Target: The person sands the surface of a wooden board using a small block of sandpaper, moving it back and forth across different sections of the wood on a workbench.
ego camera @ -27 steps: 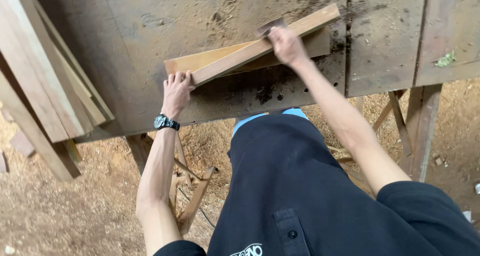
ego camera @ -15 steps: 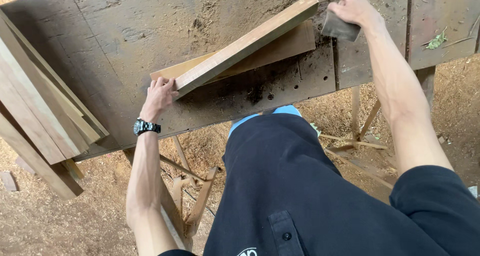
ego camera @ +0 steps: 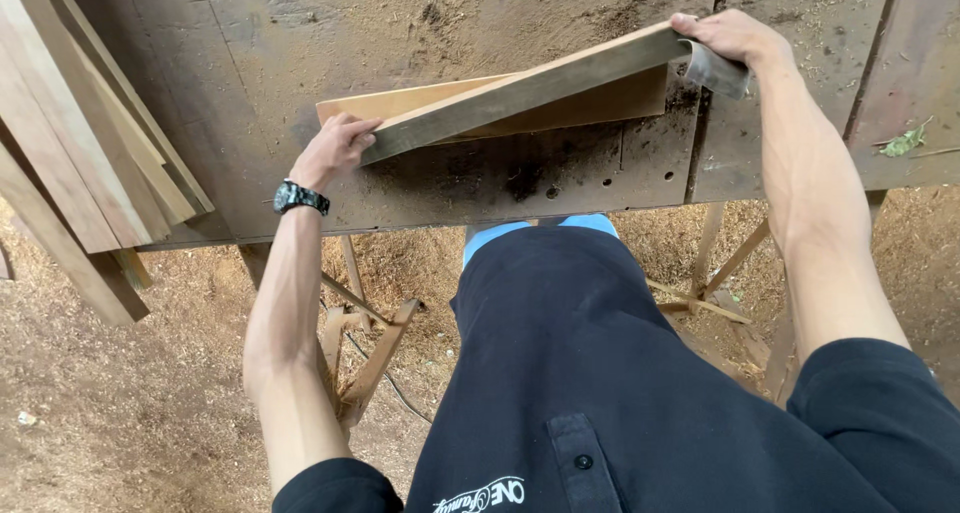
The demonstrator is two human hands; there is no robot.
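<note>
- Two long, flat, smooth boards are being kept stacked on the rough, dusty counter [ego camera: 250, 63]; the upper board [ego camera: 520, 93] is lying slanted across the lower board [ego camera: 600, 103].
- The upper board's near end is being pressed by the left hand [ego camera: 330, 151], fingers curled against it.
- A small grey sanding block [ego camera: 715, 70] is being gripped at the far end by the right hand [ego camera: 735, 38], fingers clenched.
- Several pale planks [ego camera: 70, 143] are being leaned at the counter's left.

Single head view, looking steeply down over torso onto near workbench [ego camera: 300, 103] edge
</note>
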